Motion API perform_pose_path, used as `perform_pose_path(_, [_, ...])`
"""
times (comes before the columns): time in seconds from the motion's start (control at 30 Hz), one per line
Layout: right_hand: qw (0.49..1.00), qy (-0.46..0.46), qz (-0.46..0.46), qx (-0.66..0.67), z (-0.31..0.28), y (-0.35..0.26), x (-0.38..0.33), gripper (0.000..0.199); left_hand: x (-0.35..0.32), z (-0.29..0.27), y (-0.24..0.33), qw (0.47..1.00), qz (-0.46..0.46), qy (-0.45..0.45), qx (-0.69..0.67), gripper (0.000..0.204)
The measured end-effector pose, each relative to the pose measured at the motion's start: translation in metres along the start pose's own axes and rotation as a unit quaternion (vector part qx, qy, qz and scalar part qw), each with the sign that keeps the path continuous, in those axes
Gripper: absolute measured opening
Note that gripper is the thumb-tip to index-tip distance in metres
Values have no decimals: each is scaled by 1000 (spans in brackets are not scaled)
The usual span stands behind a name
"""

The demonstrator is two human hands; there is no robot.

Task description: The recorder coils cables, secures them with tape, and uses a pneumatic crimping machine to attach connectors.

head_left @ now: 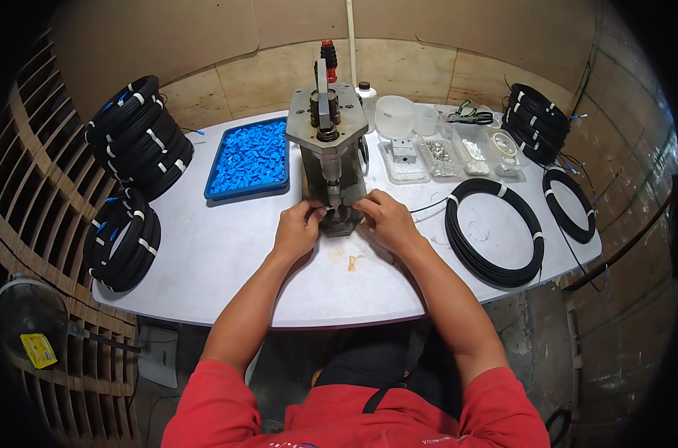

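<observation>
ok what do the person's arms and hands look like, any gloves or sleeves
The left hand and right hand are bare, without gloves. Short, plain red sleeves leave the forearms uncovered; no watch or wristband shows.

The cam's up on that person's head, L side, facing down & a bit fwd. It's close: the red cloth shirt fills the bottom, the tall grey metal machine is nr the mid., w/ the pale wooden wall up top. V. wide view, so the white flat table looks bent.
</observation>
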State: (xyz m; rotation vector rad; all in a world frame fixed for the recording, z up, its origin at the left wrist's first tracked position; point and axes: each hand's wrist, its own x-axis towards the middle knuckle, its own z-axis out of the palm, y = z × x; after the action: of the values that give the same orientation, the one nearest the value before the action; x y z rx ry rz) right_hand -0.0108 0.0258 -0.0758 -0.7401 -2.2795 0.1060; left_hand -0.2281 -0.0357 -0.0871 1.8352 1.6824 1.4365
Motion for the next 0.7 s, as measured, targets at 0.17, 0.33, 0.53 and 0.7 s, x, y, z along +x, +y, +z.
perform_pose_path(0.17, [1000, 10, -1, -3, 2, -1, 1, 31, 0, 0, -4, 1000, 2, 2, 0, 17])
perform_pose_path(0.33, [1000, -1, 7, -11, 2, -1, 1, 31, 0, 1, -5, 1000, -3, 0, -5, 18])
perform_pose_path(0.53, [1000, -5, 11, -11, 2, -1, 0, 34, 0, 2, -5, 1000, 0, 8, -23, 19])
perform_pose_path(0.7, [1000, 0, 11, 11, 3, 0, 0, 36, 0, 0, -2, 1000, -6, 4, -14, 20])
